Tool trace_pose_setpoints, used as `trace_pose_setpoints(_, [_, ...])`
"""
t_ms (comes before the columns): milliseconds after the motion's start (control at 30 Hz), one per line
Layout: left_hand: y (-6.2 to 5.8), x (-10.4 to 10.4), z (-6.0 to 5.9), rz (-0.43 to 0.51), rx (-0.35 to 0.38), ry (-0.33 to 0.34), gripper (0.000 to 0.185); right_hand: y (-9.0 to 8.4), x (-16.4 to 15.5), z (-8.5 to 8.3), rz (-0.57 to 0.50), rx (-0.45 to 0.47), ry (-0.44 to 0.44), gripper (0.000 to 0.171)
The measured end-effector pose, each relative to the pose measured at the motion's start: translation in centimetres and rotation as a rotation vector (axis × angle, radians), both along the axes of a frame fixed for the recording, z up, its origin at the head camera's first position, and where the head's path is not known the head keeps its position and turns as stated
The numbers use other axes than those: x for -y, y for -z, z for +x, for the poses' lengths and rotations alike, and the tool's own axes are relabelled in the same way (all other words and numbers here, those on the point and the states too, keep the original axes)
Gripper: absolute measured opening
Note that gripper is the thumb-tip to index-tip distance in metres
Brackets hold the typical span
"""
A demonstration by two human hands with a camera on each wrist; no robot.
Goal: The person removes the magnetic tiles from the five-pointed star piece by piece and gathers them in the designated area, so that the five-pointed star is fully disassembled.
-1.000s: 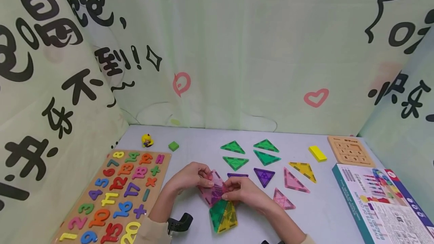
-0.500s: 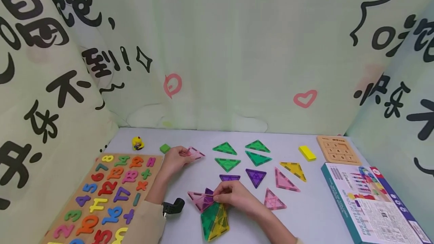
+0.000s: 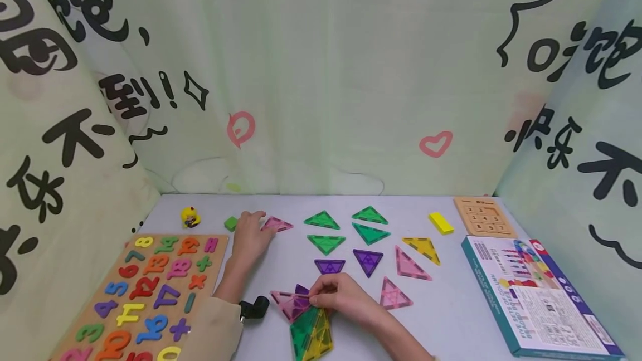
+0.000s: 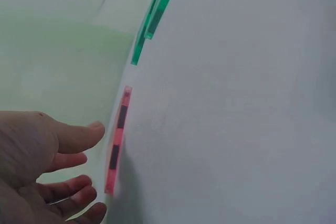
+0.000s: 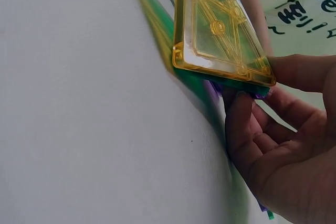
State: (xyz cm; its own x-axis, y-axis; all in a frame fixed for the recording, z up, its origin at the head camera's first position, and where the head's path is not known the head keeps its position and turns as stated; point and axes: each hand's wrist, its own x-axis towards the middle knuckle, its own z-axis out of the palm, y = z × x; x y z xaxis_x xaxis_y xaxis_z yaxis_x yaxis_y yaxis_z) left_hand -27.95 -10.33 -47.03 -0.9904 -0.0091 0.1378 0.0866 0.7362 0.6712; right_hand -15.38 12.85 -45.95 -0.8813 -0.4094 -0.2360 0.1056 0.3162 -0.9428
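My left hand [image 3: 251, 235] is beside a pink triangular magnetic tile [image 3: 277, 224] lying on the table. In the left wrist view the hand's thumb and fingers [image 4: 81, 137] are spread and stand apart from the tile's edge, where dark magnets show. Nearer the front, my right hand [image 3: 346, 299] pinches a joined magnetic tile structure [image 3: 312, 330] between thumb and fingers. Yellow and green faces make up its lower part, while pink and purple tiles stick out at its top left. In the right wrist view its yellow face [image 5: 220, 30] is turned to the camera; the fingers partly hide the purple part.
Loose green [image 3: 326, 244], purple [image 3: 368, 262], pink [image 3: 395, 294] and yellow [image 3: 423, 248] triangles lie right of centre. A number board [image 3: 145, 294] is at left, by a green block [image 3: 230, 223] and yellow figurine [image 3: 190, 217]. A box [image 3: 541, 299] and wooden board [image 3: 484, 217] stand right.
My left hand has left the tile structure, carried a pink triangle to the back left and let it go on the table. The right hand keeps hold of the structure. The head view has shifted right.
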Motion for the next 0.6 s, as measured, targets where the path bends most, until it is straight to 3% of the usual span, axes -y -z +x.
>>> trace_pose_setpoints(100, [-0.2, 0.5, 1.4, 0.032, 0.040, 0.055, 0.037, 0.0, 0.1, 0.0, 0.006, -0.011, 0.012, 0.019])
trace_pose_setpoints(200, [-0.7, 0.8, 2.8, 0.098, 0.157, 0.160, 0.023, -0.1, 0.2, -0.1, 0.023, -0.032, 0.040, 0.020])
trace_pose_setpoints(300, [-1.2, 1.2, 4.1, 0.160, 0.291, 0.323, 0.014, -0.2, 0.3, -0.3, 0.039, -0.057, 0.076, 0.020])
trace_pose_setpoints(433, [-1.7, 1.8, 5.4, 0.212, 0.442, 0.555, 0.015, -0.1, 0.3, -0.4, 0.045, -0.072, 0.112, 0.020])
trace_pose_setpoints(500, [-1.9, 2.0, 5.9, 0.224, 0.483, 0.629, 0.015, -0.1, 0.4, -0.4, 0.040, -0.064, 0.120, 0.021])
trace_pose_setpoints(600, [-2.1, 2.2, 6.5, 0.232, 0.499, 0.676, 0.013, 0.1, 0.7, -0.4, 0.029, -0.048, 0.121, 0.023])
